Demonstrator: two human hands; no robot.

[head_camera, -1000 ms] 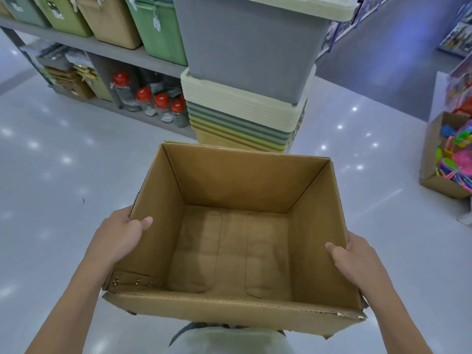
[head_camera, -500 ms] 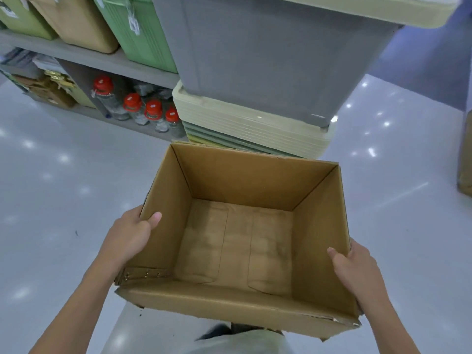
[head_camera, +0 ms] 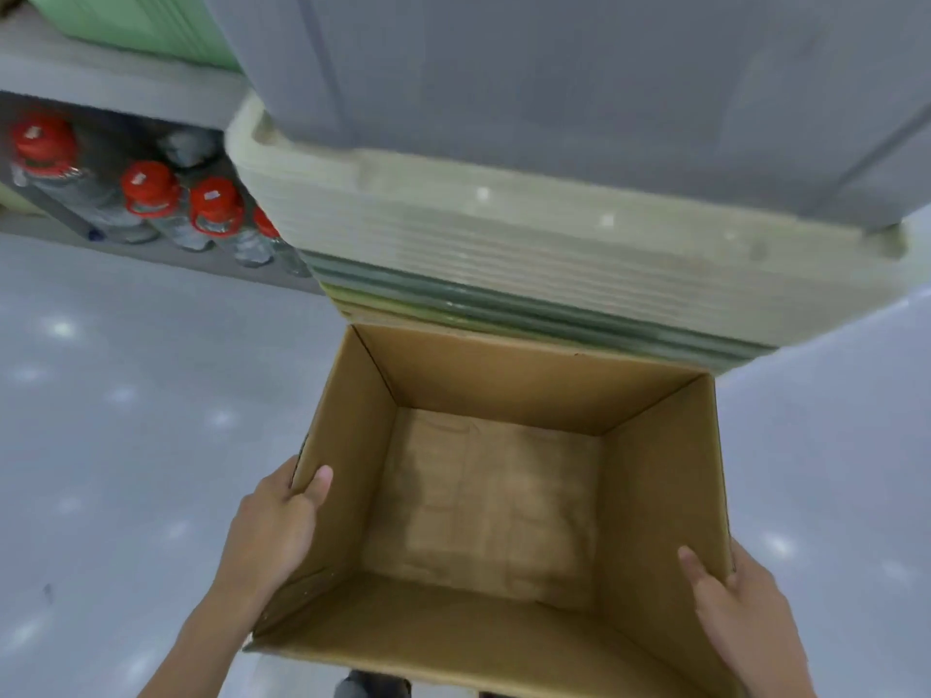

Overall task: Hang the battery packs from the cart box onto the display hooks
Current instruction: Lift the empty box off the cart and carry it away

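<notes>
Two hands gripped the matte, rectangular cardboard box (head_camera: 504,506): left hand (head_camera: 272,531) and right hand (head_camera: 740,612) each hooked a thumb over a side wall, fingers outside.

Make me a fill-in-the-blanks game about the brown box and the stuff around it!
1. The open brown cardboard box has ____ inside it.
2. The left hand and right hand each grip a ____ of the box.
3. The clear bottles on the low grey shelf have ____ caps.
4. The big grey plastic bin sits on a stack of ____ lids.

Missing words: nothing; side wall; red; cream
</notes>
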